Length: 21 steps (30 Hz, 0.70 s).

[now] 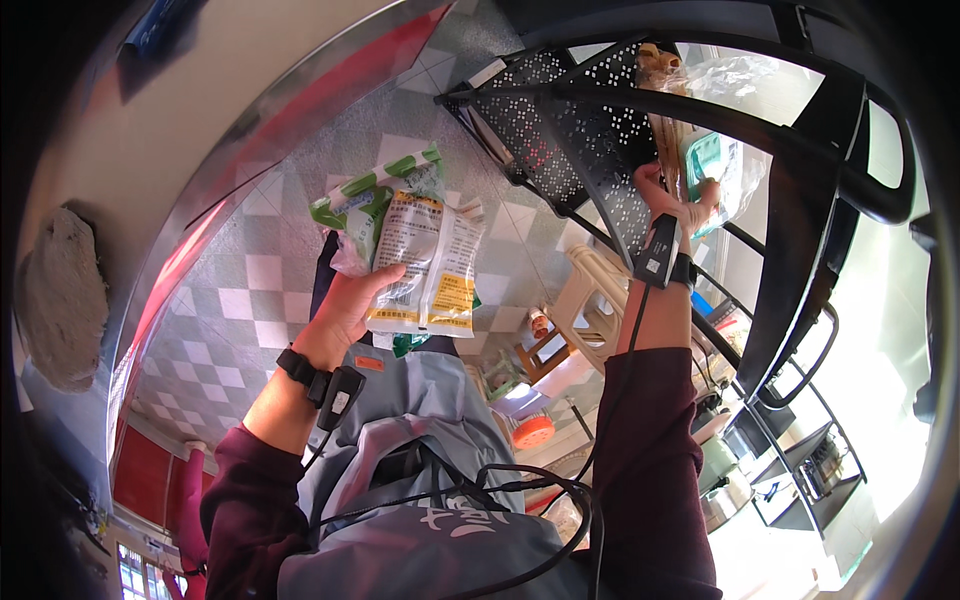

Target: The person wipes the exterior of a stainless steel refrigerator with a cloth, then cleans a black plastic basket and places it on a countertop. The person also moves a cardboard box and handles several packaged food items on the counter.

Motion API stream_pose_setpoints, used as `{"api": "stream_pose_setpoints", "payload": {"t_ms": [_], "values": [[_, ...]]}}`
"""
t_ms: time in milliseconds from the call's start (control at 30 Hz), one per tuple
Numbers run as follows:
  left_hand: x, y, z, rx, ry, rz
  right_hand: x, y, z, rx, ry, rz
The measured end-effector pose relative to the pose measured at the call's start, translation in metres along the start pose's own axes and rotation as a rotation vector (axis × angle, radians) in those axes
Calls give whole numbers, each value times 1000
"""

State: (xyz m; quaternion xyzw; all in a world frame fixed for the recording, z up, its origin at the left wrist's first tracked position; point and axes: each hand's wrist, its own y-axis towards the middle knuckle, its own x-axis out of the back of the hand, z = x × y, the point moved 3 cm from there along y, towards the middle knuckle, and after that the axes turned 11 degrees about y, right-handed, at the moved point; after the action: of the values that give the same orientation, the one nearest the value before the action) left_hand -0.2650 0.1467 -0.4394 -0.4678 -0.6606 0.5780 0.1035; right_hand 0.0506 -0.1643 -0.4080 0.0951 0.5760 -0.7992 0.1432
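Observation:
My left hand (349, 300) holds several plastic food packets in front of my apron. A white and yellow packet (427, 262) with printed writing faces up, its lower left edge under my thumb. Behind it are a green and white packet (367, 206) and bits of green wrapping. My right hand (679, 199) reaches into a black perforated rack and touches a teal and clear package (707, 165). Long brown items in a clear bag (661, 82) lie beside that package. Whether my right fingers are closed on the package, I cannot tell.
The black metal rack (600, 150) curves around my right arm. A beige plastic stool (589, 292) and a red-orange round lid (533, 433) are below it. A steel-edged counter holds a grey cloth (64, 300) at left. Cables hang over my apron.

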Motion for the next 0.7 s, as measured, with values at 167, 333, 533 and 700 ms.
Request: {"api": "stream_pose_setpoints", "payload": {"t_ms": [167, 333, 533, 700], "values": [[0, 1, 1, -22, -17, -2, 14, 5, 0, 78, 1, 133], [-4, -2, -4, -29, -18, 13, 36, -12, 0, 243, -35, 506], [-6, -9, -10, -67, 47, -24, 82, -52, 22, 270, -136, 449], [-7, -5, -8, -117, 51, 20, 122, -72, 41, 148, -243, 513]]}}
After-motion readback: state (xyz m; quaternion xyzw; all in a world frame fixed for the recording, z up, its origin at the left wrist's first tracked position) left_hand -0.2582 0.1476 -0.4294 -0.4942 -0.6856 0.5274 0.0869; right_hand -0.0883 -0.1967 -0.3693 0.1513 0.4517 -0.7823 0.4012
